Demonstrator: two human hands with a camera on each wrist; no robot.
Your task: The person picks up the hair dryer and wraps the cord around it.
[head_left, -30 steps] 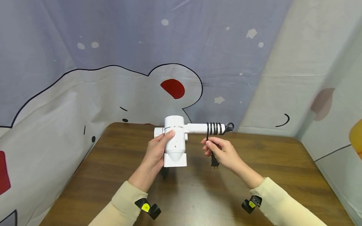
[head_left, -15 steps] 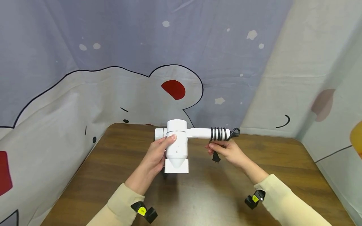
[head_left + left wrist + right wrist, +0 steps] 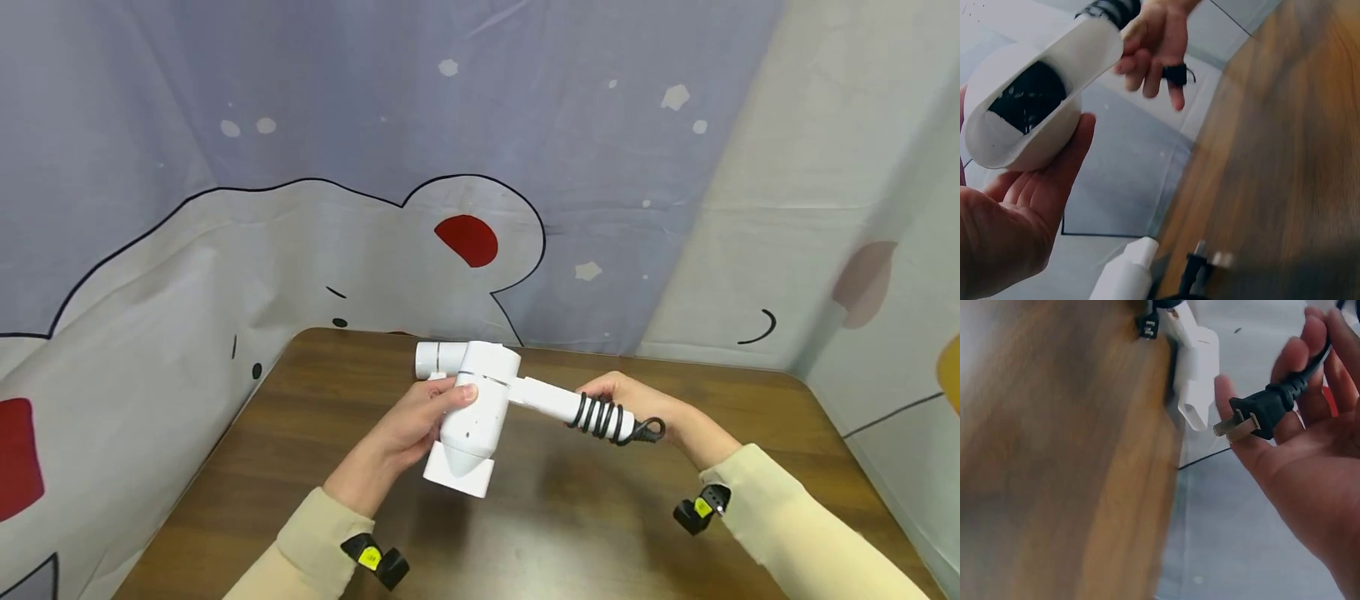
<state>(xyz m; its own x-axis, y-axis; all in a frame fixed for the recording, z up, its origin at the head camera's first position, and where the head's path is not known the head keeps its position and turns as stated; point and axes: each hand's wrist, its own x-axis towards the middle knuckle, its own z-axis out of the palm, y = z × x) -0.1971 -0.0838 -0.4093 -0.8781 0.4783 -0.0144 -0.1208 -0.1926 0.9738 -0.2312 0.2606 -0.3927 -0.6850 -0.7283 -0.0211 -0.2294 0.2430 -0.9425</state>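
Observation:
A white hair dryer is held above the table, nozzle tilted down toward me, its handle slanting down to the right. My left hand grips its barrel, thumb on top. Several turns of black power cord wrap the handle. Partly hidden behind that handle is my right hand. The right wrist view shows this hand pinching the cord's free end between thumb and fingers, with the two-prong plug hanging over the palm. The dryer's flat nozzle shows in the left wrist view.
Behind the held dryer, a second white hair dryer lies on the brown wooden table, mostly hidden in the head view. Another black plug is near it. A printed cloth stands close behind the table.
The hair dryer has come lower and nearer, and its handle has swung from level to slanting down rightward. My right hand has moved right and behind the handle; the plug is now hidden in the head view.

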